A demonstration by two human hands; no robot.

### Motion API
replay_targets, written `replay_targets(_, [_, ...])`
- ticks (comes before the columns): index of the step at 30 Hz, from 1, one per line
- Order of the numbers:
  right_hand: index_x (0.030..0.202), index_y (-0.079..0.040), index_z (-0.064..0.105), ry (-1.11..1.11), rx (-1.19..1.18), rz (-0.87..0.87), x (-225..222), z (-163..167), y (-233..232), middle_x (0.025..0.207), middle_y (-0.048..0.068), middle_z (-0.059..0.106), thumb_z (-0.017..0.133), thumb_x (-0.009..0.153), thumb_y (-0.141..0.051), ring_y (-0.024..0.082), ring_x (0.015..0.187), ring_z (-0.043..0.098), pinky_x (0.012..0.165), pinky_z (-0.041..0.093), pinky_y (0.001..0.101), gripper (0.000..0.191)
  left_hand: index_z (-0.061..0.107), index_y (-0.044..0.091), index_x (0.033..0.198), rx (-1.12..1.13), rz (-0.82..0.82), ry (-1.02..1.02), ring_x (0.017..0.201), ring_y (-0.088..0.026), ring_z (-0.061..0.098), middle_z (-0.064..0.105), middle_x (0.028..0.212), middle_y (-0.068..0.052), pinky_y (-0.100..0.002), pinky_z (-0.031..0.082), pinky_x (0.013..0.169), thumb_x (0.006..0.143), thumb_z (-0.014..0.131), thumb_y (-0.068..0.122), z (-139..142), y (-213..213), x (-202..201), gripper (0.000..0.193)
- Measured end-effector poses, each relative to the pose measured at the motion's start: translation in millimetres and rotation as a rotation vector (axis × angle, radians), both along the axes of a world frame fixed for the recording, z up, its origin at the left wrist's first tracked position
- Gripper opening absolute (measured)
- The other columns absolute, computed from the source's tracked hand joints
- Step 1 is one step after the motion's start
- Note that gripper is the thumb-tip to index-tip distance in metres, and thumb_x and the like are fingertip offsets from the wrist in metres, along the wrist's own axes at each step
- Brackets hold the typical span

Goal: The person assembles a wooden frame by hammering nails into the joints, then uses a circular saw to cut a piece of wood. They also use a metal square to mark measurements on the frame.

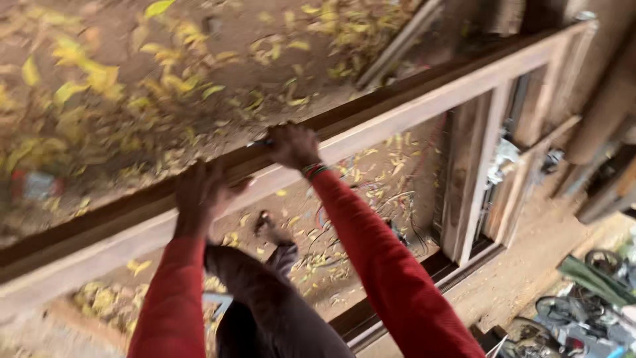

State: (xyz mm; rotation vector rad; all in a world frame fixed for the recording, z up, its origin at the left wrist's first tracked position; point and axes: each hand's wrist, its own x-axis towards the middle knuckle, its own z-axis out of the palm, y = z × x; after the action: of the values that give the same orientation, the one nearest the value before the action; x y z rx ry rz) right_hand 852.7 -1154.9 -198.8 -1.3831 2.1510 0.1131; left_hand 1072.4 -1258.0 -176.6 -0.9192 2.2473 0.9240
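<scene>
1. Frame [397, 113]: a long wooden frame, apparently standing on edge on leaf-strewn ground [119, 79], with its top rail under both hands and its open panels hanging below.
2. Long axis: the top rail runs from lower left to upper right in the view. The panelled end with uprights [477, 172] points to the upper right, toward stacked timber [596, 119].
3. Left hand [202, 195] lies on the rail; its fingers look curled over the edge, but blur hides how tightly.
4. Right hand [291, 146] sits further up the rail. Its fingers are pressed together around a thin dark tool [260, 142], perhaps a pencil, held against the wood.
5. Risk: the frame seems balanced on its narrow edge with only the hands steadying it, so a hard push or a shifted grip could tip it over.
6. Risk: the tool could skid along the grain, because the picture shows motion blur and the rail is narrow.
7. Risk: loose wires [331, 225] and leaves by the person's foot [265, 225] could catch a step and jolt the frame.
</scene>
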Motion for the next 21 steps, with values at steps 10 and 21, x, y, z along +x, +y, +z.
replay_targets(10, [0.094, -0.018, 0.074, 0.006, -0.154, 0.034, -6, -23, 18, 0.091, 0.009, 0.072, 0.07, 0.083, -0.029, 0.034, 0.08, 0.069, 0.061, 0.056, 0.0517, 0.016, 0.049, 0.004, 0.143, 0.124, 0.098, 0.134, 0.121, -0.046, 0.056, 0.056, 0.13, -0.029, -0.064, 0.042, 0.098, 0.083, 0.052, 0.09, -8, -15, 9, 0.106])
replay_targets(21, [0.104, -0.022, 0.077, 0.039, -0.087, 0.171, -5, -10, -1, 0.103, 0.005, 0.073, 0.066, 0.086, -0.02, 0.034, 0.09, 0.071, 0.072, 0.058, 0.0497, 0.021, 0.068, 0.006, 0.093, -0.163, 0.174, 0.02, 0.072, -0.034, 0.066, 0.067, 0.082, -0.017, -0.054, 0.05, 0.069, 0.109, 0.057, 0.049, -30, -118, 265, 0.048])
